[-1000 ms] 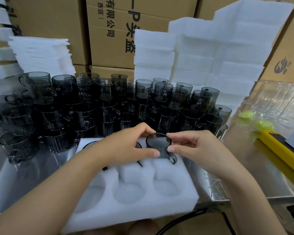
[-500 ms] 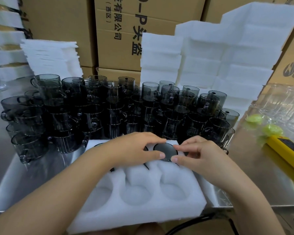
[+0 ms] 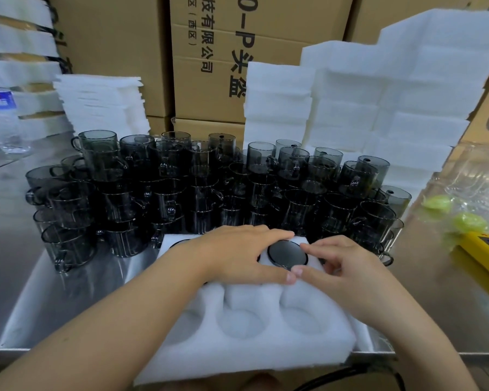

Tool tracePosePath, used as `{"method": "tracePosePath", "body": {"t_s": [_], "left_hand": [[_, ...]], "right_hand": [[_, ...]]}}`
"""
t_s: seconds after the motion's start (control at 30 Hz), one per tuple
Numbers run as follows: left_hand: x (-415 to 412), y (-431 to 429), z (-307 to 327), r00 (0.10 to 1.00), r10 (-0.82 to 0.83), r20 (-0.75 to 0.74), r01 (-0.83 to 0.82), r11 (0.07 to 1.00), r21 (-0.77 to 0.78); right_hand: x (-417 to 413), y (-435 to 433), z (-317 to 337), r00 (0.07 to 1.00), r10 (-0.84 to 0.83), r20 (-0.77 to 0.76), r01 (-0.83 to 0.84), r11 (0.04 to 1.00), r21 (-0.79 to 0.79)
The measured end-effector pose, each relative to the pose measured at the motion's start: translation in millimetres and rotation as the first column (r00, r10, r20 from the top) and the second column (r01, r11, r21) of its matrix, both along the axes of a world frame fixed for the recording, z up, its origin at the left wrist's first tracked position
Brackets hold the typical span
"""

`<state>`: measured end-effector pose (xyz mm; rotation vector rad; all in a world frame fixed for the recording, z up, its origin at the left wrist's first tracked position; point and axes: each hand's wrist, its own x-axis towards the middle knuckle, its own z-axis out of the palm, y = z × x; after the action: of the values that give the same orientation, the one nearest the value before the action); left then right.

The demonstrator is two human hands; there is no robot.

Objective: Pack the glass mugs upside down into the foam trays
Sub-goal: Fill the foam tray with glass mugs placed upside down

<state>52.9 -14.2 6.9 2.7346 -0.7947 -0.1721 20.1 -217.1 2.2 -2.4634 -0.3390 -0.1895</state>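
Left hand [image 3: 237, 256] lies flat, fingers straight, across the far row of the foam tray [image 3: 251, 345], while my right hand [image 3: 345, 275] curls index and thumb round the dark base of the mug [image 3: 287, 253]. That mug sits upside down in the far pocket, at about 1 o'clock on the tray. My thumb tips touch at the mug's 6 o'clock, so it lies directly between both hands. I judge the flat hand steadies the soft foam while the other seats the glass. Three near pockets [image 3: 243, 320] are empty. Beyond, at 12 o'clock, crowd the unpacked mugs [image 3: 203, 190], with spare foam [image 3: 378, 114] stacked at 1 o'clock.
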Motion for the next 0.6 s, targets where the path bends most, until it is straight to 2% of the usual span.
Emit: {"method": "tracePosePath", "body": {"t_s": [0.37,0.43,0.53,0.6], "left_hand": [[10.5,-2.5,-1.3,0.999,-0.008,-0.033,0.006,0.999,-0.035],[11.9,-3.3,-0.7,0.999,-0.007,-0.034,0.006,0.999,-0.038],[12.6,-3.7,1.7,0.999,-0.002,-0.041,0.000,0.999,-0.052],[11.7,-2.7,4.0,0.998,-0.001,-0.069,-0.004,0.997,-0.073]], "right_hand": [[6.9,-1.2,12.4,1.000,-0.010,-0.019,0.008,0.995,-0.098],[11.9,2.4,17.8,0.994,-0.058,0.090,0.065,0.995,-0.074],[28.0,12.9,29.1,0.932,-0.158,0.325,0.173,0.985,-0.019],[42.4,23.4,31.8,0.916,-0.181,0.359,0.211,0.976,-0.047]]}}
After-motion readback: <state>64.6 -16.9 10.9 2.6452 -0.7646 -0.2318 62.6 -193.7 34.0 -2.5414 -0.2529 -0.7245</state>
